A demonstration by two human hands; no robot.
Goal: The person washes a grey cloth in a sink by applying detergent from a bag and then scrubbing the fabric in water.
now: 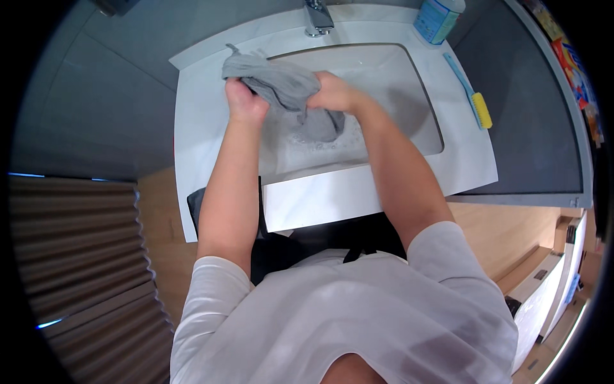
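Note:
A wet-looking grey cloth [275,78] is stretched between my two hands over the left part of the white sink basin [400,89]. My left hand [246,101] is closed on its left end, near the basin's left edge. Gripping the other end is my right hand [332,93], with some fingers hidden behind the fabric. Part of the cloth hangs down into soapy, bubbly water [313,153] at the bottom of the basin. Folds hide whether it is one piece or several.
A chrome faucet [318,18] stands behind the basin. On the white counter [464,147], a blue-labelled bottle [437,22] stands at the back right, and a blue-handled brush with yellow bristles [470,93] lies along the right side. A grey panel [531,109] borders the counter.

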